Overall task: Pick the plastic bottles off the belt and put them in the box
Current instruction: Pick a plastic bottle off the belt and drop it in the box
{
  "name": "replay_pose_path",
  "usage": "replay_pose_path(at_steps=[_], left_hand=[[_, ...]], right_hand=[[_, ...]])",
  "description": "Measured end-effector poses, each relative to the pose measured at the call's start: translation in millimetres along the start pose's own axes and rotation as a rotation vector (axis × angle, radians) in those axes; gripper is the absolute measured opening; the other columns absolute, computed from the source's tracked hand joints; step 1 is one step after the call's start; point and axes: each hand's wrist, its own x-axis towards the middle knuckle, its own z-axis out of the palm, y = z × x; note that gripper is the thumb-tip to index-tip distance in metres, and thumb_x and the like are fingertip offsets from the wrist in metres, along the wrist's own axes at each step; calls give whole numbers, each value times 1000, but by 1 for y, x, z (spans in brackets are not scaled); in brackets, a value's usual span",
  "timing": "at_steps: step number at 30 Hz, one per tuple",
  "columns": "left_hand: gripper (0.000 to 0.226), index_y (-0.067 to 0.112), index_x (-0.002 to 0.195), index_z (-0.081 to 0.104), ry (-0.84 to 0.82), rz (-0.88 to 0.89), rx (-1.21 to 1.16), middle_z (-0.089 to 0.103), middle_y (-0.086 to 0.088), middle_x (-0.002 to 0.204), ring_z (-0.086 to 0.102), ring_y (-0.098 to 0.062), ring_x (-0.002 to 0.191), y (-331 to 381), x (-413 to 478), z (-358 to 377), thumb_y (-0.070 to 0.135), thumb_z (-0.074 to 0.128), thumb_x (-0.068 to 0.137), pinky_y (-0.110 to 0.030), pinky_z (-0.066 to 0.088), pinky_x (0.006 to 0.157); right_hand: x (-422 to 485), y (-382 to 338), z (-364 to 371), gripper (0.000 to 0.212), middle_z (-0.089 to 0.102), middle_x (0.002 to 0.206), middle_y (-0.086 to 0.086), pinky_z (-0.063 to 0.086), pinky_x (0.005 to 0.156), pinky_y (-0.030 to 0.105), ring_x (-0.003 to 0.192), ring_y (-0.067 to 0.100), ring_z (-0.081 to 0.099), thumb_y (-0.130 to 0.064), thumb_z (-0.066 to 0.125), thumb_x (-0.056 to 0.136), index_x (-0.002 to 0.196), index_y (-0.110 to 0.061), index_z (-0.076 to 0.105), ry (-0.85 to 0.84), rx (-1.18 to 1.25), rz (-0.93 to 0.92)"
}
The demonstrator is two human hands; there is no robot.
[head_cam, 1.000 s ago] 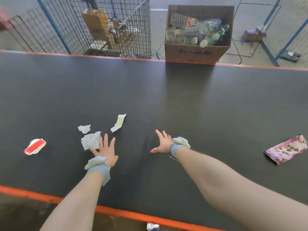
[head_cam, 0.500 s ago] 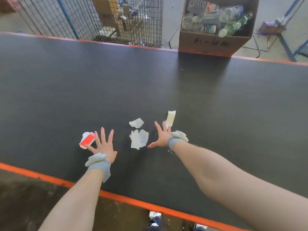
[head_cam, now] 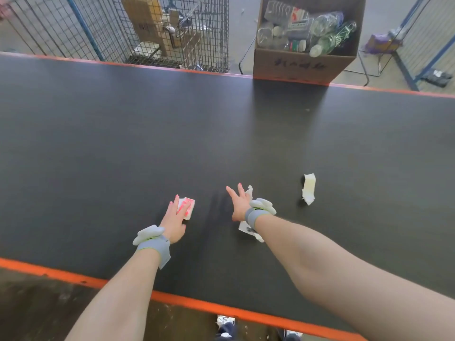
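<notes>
Head view, the only one we have: we see both hands low over the black belt (head_cam: 221, 134), near its orange near edge. The left hand (head_cam: 175, 222) has its grip spread, fingers straight, and its fingertips overlap a red-and-white card (head_cam: 188, 205); whether they touch it we cannot tell. The right hand (head_cam: 239, 203) also has its grip spread, fingers fanned, holding nothing; white paper scraps (head_cam: 246, 228) lie partly hidden under its wrist. Each wrist wears a grey band with a pale pad.

The plastic bottles (head_cam: 317, 30) are all in the cardboard box (head_cam: 298, 66), which stands just beyond the belt's far orange edge, across from the right hand. The box front bears dark handwritten marks that we cannot read; the bottle labels are too blurred to read as well.

Right of the right hand, apart from it, lies a folded pale paper (head_cam: 308, 189). Between the hands and the box the belt is bare black surface. Left of the box, beyond the same far edge, stands a wire cage (head_cam: 172, 33) holding cardboard.
</notes>
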Motion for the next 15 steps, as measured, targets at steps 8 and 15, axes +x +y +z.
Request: replay_pose_path(at_steps=[8,15], left_hand=[[82,37,151,-8,-65,-229,193,-27,0,156,-14,-28,147,6,-1,1,35,52,96,-63,16,111],[73,30,153,6,-114,-163,207,-9,2,161,3,-22,148,-2,-4,0,35,52,96,-56,24,112]], right_hand=[[-16,18,-5,111,-14,162,2,27,112,48,146,37,15,-51,71,78,152,-39,-10,-146,92,-5],[-17,12,4,70,-3,163,3,13,119,47,145,36,15,-53,39,98,152,-41,-3,18,385,12]])
